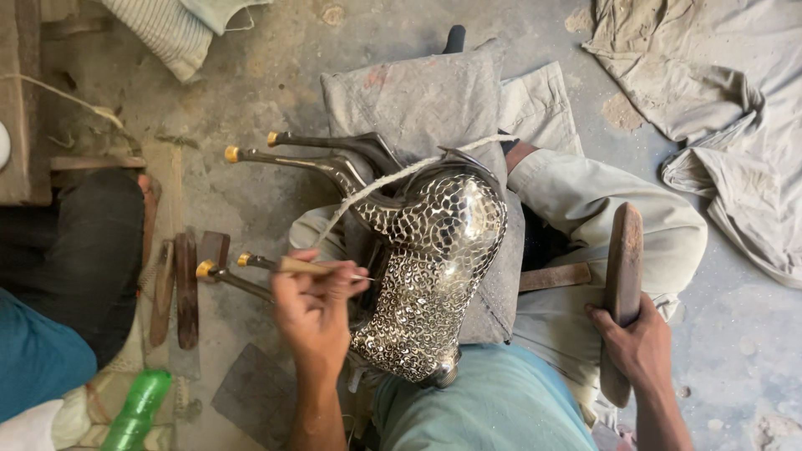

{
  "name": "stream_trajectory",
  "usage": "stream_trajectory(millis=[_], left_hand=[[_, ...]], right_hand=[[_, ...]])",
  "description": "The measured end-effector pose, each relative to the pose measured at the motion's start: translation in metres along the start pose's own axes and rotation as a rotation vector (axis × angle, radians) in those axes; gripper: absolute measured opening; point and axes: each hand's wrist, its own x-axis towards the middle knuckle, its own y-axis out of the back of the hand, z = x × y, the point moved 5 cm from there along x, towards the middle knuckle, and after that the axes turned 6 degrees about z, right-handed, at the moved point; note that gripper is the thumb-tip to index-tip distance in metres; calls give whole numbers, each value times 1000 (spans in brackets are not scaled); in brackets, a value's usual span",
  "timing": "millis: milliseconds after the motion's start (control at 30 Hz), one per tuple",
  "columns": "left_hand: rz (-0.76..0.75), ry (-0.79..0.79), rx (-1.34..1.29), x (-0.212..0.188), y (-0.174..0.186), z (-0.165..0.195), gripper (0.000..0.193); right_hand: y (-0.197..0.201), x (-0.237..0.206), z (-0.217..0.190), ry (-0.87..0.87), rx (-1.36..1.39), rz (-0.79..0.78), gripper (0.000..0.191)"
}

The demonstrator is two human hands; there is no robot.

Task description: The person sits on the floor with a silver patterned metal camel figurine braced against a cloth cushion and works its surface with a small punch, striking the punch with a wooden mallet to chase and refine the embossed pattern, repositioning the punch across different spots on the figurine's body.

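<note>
1. Metal animal figure (434, 267), body patterned, lies on its side on a grey cushion (418, 96) over the lap; its lower end is hidden behind the teal shirt (493, 409).
2. Legs with brass tips (231, 154) point left.
3. Left hand (313, 313) closed round a thin wooden-handled tool (313, 267), tip at the figure's flank.
4. Right hand (635, 347), well right of the figure, grips a wooden mallet (622, 284); its lower end sits behind the hand.
5. Green bottle (138, 409) cut off at bottom left.

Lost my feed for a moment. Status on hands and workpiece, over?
Left hand holds a thin tool against the metal figure. Right hand grips a wooden mallet, off the figure. Figure lies on a cushion; cord across it.
</note>
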Motion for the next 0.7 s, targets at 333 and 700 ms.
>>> stream_trajectory(millis=[333, 700], left_hand=[[-448, -122, 301, -1, -95, 34, 27], [-658, -354, 564, 1, -125, 51, 38]], right_hand=[[36, 6, -70, 150, 9, -129, 72], [55, 6, -146, 770, -111, 50, 57]])
